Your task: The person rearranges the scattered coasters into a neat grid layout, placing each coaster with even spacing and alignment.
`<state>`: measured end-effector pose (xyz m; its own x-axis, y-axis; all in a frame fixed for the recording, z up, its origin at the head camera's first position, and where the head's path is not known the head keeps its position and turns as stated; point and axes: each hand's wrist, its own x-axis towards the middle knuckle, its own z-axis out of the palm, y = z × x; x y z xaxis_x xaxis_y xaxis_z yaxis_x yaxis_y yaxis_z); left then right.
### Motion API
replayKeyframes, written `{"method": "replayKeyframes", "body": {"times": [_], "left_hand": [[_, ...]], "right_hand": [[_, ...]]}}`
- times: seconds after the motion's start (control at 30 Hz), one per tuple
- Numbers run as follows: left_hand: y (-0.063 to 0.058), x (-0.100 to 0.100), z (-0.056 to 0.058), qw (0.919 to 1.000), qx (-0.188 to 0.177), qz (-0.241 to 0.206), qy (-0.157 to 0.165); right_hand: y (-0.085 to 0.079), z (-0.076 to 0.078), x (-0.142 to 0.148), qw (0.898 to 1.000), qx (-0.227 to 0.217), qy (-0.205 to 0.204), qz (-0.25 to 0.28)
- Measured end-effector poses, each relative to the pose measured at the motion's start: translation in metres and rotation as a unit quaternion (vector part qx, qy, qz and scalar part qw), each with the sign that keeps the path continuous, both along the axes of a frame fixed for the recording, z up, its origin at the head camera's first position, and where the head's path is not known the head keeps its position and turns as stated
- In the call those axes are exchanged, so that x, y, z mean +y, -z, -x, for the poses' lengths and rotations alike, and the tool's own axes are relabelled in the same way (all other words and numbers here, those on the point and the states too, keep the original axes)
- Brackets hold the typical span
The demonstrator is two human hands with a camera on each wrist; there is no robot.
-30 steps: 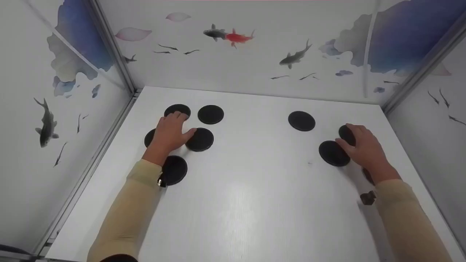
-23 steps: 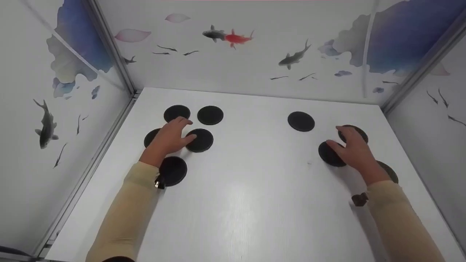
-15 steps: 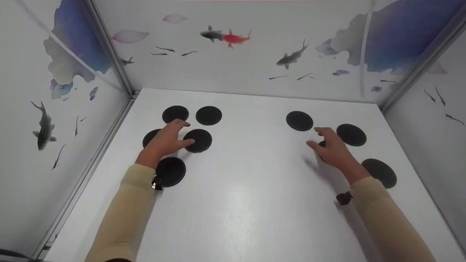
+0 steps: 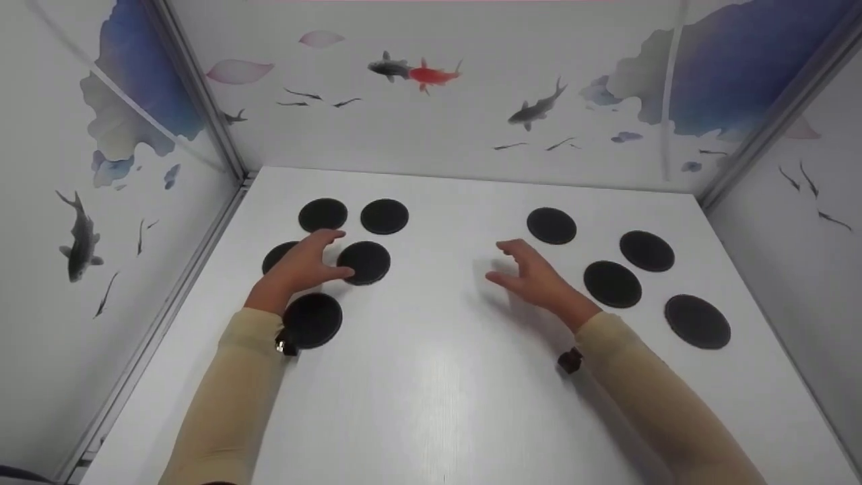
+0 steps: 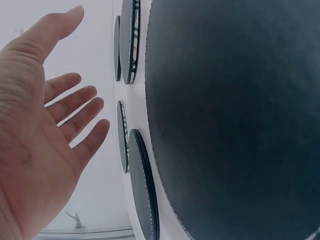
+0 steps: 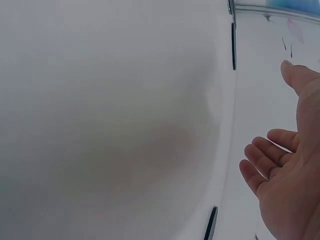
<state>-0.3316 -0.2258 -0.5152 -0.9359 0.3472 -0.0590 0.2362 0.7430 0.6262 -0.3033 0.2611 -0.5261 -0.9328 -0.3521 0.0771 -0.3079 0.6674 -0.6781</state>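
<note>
Round black coasters with stitched rims lie in two groups on the white table. My left hand [image 4: 296, 269] hovers over the left group with thumb and fingers spread, holding nothing. Its thumb overlaps one coaster [image 4: 370, 259] in the head view, and its fingertips are just below another coaster [image 4: 323, 213]. The hand partly hides a coaster [image 4: 276, 256] at the left. In the left wrist view a large coaster [image 5: 235, 110] fills the right side, and a plaid edge shows on a farther coaster [image 5: 129, 45]. My right hand [image 4: 539, 279] is above bare table mid-right, fingers loosely bent and empty.
The right group has several coasters: one at the back [image 4: 551, 225], others farther right [image 4: 647, 250], [image 4: 612, 284] and nearest the right edge [image 4: 698, 321]. White panels with painted fish [image 4: 434, 75] enclose the table [image 4: 431, 377] at the back and sides.
My right hand has swept left, away from the right-hand coasters, which now show whole. My left hand has drawn back slightly from the rear left coaster, its thumb and fingers spreading.
</note>
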Motion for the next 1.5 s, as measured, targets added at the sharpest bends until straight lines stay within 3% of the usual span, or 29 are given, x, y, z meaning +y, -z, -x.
{"method": "replayKeyframes", "body": {"times": [0.33, 0.6, 0.77, 1.03, 1.23, 1.5], "left_hand": [[0.002, -0.002, -0.003, 1.0, -0.004, -0.001, -0.005], [0.007, -0.002, 0.0, 0.9994, 0.003, 0.034, 0.002], [0.008, -0.001, 0.002, 0.9974, 0.011, 0.071, 0.0], [0.01, 0.003, 0.007, 0.9955, 0.022, 0.091, 0.015], [0.013, 0.005, 0.012, 0.9945, 0.031, 0.095, 0.033], [0.01, 0.008, 0.014, 0.9947, 0.019, 0.095, 0.035]], "right_hand": [[0.006, 0.016, -0.067, 0.999, -0.03, -0.032, 0.005], [0.013, 0.025, -0.114, 0.997, -0.048, -0.047, 0.025], [0.012, 0.029, -0.14, 0.996, -0.034, -0.075, 0.026], [0.016, 0.037, -0.174, 0.994, -0.008, -0.104, -0.012], [0.018, 0.041, -0.193, 0.993, 0.002, -0.113, -0.025], [0.024, 0.048, -0.209, 0.993, 0.012, -0.112, -0.032]]}}
